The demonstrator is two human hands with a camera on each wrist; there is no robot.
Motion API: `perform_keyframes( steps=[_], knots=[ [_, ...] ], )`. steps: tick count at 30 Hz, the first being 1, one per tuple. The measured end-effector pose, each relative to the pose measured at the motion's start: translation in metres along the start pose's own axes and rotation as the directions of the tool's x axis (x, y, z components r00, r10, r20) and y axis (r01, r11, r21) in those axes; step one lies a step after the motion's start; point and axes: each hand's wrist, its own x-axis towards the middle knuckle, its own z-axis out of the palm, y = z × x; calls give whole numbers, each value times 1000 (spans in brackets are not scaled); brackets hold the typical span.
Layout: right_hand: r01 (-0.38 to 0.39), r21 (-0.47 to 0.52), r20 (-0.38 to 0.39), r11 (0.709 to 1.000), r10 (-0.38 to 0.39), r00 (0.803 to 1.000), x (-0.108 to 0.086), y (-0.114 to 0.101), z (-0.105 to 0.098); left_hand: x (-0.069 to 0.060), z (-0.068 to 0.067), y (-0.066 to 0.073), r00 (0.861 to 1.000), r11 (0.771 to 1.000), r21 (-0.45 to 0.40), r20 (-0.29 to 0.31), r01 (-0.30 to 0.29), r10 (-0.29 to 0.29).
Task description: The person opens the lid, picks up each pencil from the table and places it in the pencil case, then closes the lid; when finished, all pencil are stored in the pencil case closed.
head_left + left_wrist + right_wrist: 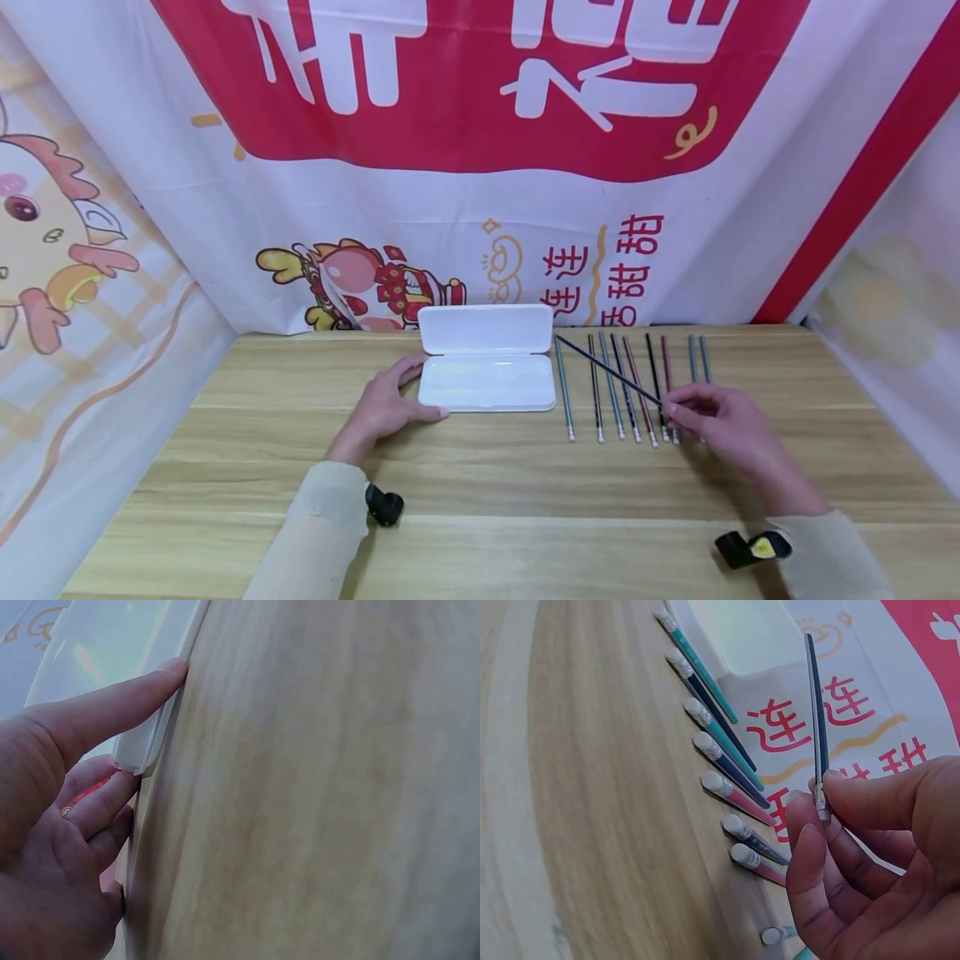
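Observation:
A white pencil case (487, 383) lies on the wooden table with its lid raised at the back and nothing inside. My left hand (386, 406) holds its left front corner; in the left wrist view the thumb (120, 700) lies along the front edge and the fingers touch the side. My right hand (723, 419) pinches a dark pencil (817, 712) near its eraser end between thumb and fingers. That pencil slants above the row, its far tip toward the case. Below it lie several pencils, among them a teal pencil (564, 387) and a red pencil (640, 392), erasers toward me.
Behind the table hangs a white and red printed cloth (480, 242), close to the raised lid. Another printed cloth (150, 317) borders the left side. Two teal pencils (693, 358) lie at the right end of the row, partly behind the right hand.

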Motion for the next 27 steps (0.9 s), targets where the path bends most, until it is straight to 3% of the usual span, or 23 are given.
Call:
perform_keyframes(
  steps=[5,17,27],
  knots=[
    [11,-29,-10,1000,-12,1000,-2,-5,6,0,1,0,1000,1000,-6,5,-1,1],
    [148,-105,-16,983,-150,989,7,-35,25,1,-4,3,1000,1000,14,1,-24,24],
    [267,-136,-64,954,-278,959,28,-65,55,-1,-2,0,1000,1000,3,11,-13,13]
  ],
)
